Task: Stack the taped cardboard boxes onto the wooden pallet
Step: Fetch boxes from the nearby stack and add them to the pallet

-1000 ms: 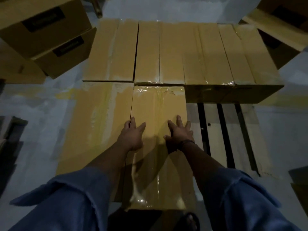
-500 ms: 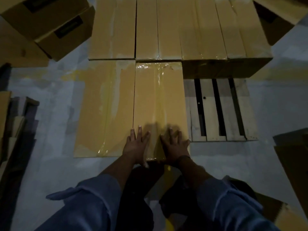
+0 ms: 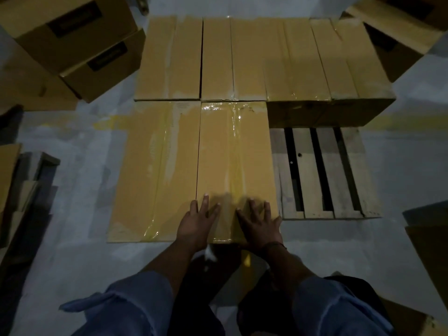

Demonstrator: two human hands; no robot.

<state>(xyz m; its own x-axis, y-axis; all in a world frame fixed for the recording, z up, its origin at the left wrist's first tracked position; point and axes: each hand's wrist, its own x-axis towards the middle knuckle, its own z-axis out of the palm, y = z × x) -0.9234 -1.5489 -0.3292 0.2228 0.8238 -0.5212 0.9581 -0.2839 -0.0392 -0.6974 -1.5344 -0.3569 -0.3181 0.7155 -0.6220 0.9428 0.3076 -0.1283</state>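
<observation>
Both hands lie flat on the near end of a taped box on the pallet.

The left hand [image 3: 197, 224] and right hand [image 3: 260, 224] lie palm-down with fingers spread and straight, gripping nothing, pressing the top of the taped box [image 3: 234, 161] at its 6 o'clock edge. That box sits lengthwise in the front row, touching a second box [image 3: 157, 170] on its 9 o'clock side and butting the back row of boxes [image 3: 242, 59] at 12 o'clock. At its 3 o'clock side the wooden pallet [image 3: 322, 173] shows bare slats. Two stacked cartons [image 3: 72, 40] stand on the floor [image 3: 72, 214] at 10 o'clock, apart from the pallet.
</observation>
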